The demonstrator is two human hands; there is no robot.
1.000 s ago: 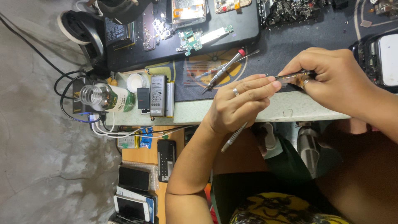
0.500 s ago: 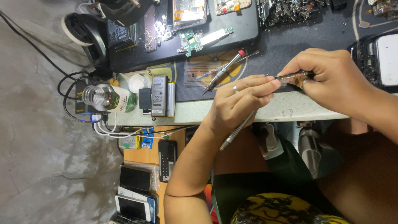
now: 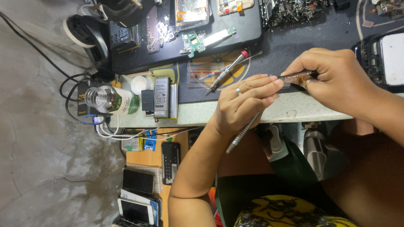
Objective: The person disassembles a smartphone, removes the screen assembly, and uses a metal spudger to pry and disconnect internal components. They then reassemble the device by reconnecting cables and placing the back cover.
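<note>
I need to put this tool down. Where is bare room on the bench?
Bare dark mat between the parts heap and right hand; pale edge strip between battery and left hand. Crowded around the bottle.

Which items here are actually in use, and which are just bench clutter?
In use:
left hand holding a metal tool
right hand pinching a small brown part

Lying about:
red-tipped screwdriver
clear bottle
phone battery
green circuit board
stacked phones

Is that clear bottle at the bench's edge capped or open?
Open. The clear bottle shows a bare threaded neck with no cap, and a white round lid lies apart beside it.
</note>
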